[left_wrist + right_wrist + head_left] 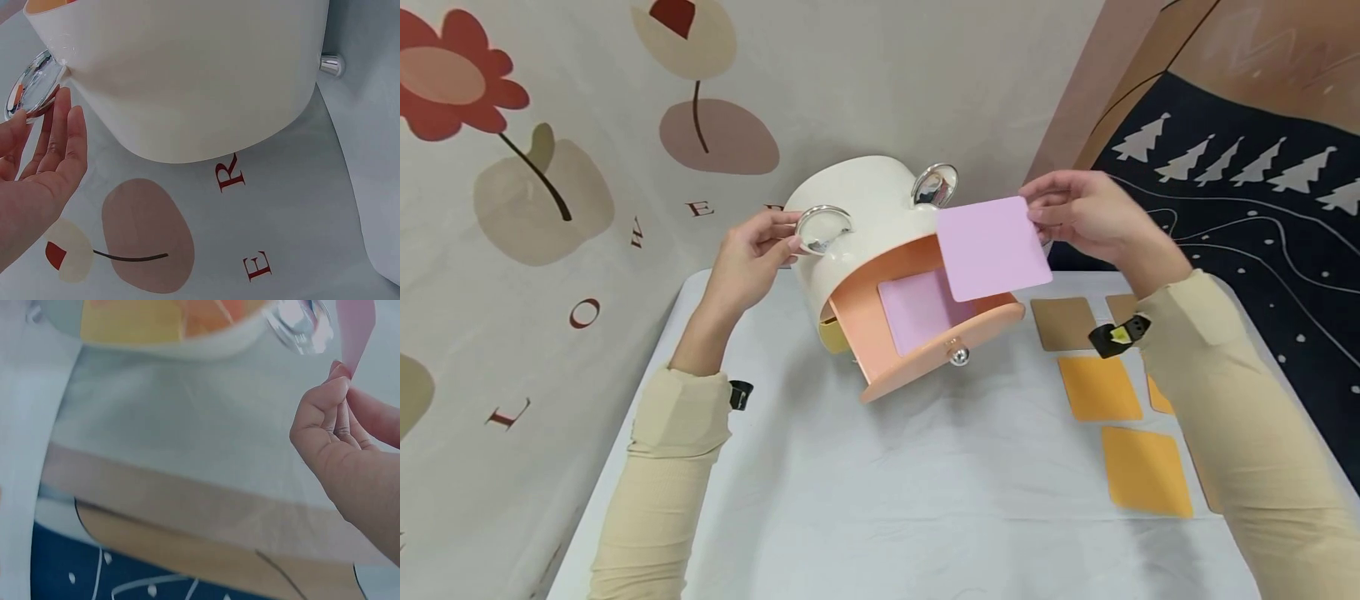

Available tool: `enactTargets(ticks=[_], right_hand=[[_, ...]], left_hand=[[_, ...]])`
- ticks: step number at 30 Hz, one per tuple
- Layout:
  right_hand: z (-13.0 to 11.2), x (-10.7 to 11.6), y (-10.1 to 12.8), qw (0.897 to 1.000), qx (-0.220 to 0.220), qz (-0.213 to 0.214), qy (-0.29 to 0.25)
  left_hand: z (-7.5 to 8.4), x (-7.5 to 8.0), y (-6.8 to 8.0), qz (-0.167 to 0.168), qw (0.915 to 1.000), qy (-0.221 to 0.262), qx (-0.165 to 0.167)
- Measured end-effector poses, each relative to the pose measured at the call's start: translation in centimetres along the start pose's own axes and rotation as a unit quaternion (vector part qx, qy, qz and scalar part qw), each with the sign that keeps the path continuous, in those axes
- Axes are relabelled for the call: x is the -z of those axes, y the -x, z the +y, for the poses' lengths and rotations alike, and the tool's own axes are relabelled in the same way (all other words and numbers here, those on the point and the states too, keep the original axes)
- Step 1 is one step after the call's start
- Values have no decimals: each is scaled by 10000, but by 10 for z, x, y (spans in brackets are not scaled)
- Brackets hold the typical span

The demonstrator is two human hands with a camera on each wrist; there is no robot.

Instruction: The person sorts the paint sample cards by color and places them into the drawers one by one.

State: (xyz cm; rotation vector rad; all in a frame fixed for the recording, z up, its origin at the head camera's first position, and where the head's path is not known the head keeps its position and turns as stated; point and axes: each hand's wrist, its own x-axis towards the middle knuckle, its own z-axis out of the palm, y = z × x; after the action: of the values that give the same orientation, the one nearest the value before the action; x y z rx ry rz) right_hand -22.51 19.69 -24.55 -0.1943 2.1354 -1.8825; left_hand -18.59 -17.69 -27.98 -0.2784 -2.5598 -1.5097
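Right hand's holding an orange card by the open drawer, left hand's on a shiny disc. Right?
Not orange: the head view shows the right hand holding a lilac card by the open drawer, left hand on a shiny disc.

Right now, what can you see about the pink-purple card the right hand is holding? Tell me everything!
The lilac card is a thin, flat square with rounded corners, plain on the face shown, and looks like stiff paper. The right hand pinches it by one edge. It's raised and tilted, partly over the open peach drawer; I can't tell if they touch.
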Motion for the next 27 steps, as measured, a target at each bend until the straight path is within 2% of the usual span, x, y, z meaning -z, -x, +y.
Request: enactTargets(ticks=[4,13,18,27], right_hand=[[5,-18,-7,9995,-31,-201,222],[13,-45,-15,9982,-101,-588,71],[16,-51,-18,9979,-226,-578,171],[20,-52,-19,9945,-364,-572,800]], left_hand=[[0,0,0,-6,10000,-17,-3],[-1,0,-1,5,10000,0,22],[-1,0,-1,-11,10000,15,16],[-1,0,-1,-8,10000,53,17]])
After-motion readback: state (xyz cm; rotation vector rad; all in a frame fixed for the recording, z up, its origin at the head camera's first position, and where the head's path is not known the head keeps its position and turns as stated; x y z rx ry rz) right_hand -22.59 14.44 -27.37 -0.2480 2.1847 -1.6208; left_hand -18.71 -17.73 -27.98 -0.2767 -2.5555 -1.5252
